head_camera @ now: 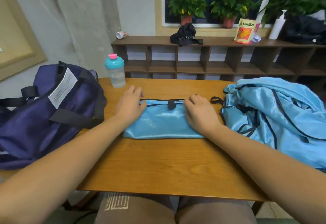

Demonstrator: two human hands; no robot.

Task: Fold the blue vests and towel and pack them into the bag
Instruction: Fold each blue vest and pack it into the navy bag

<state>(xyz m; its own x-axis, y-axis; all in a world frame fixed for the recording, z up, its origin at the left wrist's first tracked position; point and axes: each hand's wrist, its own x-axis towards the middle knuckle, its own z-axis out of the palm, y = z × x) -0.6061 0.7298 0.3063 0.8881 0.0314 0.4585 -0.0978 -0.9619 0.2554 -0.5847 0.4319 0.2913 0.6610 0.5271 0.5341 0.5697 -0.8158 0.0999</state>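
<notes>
Pressing on the folded vest (164, 121) at the middle of the table (158, 162), I have my left hand (131, 102) on its left end and my right hand (199, 111) on its right, I judge so the slippery fold cannot spring open. My left fingers (135, 90) lie loosely spread over the corner. The right ones curl at the black-trimmed top edge, and I cannot tell whether they pinch it. The cloth is thin, glossy and sky blue, a neat rectangle with a black toggle (171, 104). The crumpled heap (275, 114) of the same satin waits to my right, and the soft navy bag (53, 110) slumps to my left.
</notes>
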